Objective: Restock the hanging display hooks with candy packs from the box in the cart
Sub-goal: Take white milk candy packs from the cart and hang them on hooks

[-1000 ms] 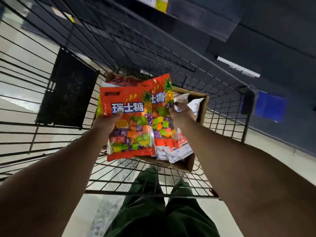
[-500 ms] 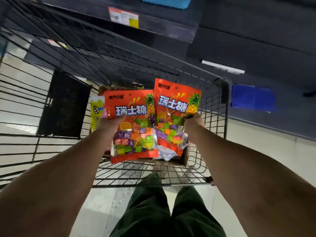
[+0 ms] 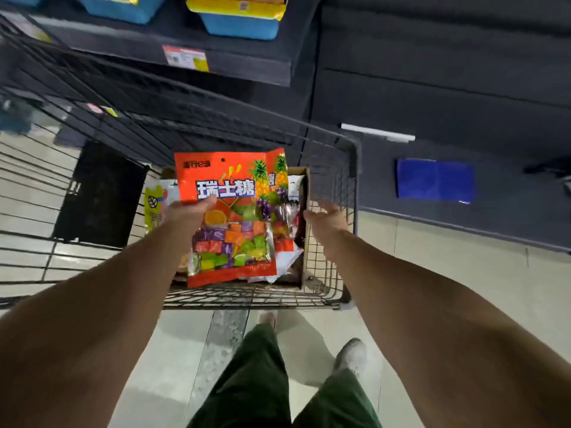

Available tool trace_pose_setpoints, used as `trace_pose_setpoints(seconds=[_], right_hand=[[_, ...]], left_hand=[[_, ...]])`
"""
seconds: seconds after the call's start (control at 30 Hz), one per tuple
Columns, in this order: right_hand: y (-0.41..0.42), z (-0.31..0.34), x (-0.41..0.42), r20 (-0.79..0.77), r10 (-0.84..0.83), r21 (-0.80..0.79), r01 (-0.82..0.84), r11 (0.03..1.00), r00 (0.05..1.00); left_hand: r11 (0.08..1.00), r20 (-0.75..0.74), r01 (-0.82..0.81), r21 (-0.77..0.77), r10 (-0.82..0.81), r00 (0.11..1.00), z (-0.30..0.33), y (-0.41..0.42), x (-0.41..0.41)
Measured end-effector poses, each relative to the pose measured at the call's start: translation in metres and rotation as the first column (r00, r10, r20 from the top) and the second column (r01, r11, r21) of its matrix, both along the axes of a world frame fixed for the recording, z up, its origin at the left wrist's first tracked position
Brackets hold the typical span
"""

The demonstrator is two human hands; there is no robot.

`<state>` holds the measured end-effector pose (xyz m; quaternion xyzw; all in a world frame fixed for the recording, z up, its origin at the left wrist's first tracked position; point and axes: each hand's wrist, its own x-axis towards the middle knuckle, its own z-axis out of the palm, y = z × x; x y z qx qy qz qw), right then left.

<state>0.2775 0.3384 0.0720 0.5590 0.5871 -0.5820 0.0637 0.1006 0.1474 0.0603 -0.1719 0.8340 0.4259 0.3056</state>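
Two candy packs [image 3: 230, 220], half a second ago split between the hands, now stack in the left hand [image 3: 188, 211], thumb pinching the front, above the box [image 3: 301, 211] in the cart [image 3: 349, 186]. The right hand [image 3: 324, 216], apparently empty, hovers right with fingers spread, free to hang them.

Open air above the box [image 3: 304, 193] lets my right hand [image 3: 326, 216] pass; the cart [image 3: 352, 186] wall blocks its right side.

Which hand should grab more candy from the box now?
The right hand, probably. It is open and holds nothing, beside the box in the cart. The left hand already grips orange candy packs.
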Motion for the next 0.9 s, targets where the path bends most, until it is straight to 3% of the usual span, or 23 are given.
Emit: trace_pose_setpoints(seconds=[0.17,0.63,0.8,0.9], right_hand=[[-0.016,-0.02,-0.031,0.0,-0.017,0.006,0.017,1.0,1.0],[-0.041,-0.088,-0.128,0.167,-0.16,0.104,0.144,0.984,0.973],[-0.046,-0.083,-0.133,0.253,0.011,0.086,-0.034,0.996,0.967],[-0.044,-0.072,-0.12,0.198,-0.023,0.095,0.005,0.996,0.98]], left_hand=[[0.995,0.029,-0.097,0.02,0.097,0.995,-0.017,-0.02,-0.016],[0.987,0.234,-0.157,0.024,0.147,0.961,-0.065,-0.067,-0.073],[0.986,0.273,-0.163,0.035,0.147,0.951,-0.06,-0.072,-0.077],[0.988,0.261,-0.149,0.025,0.138,0.955,-0.05,-0.068,-0.074]])
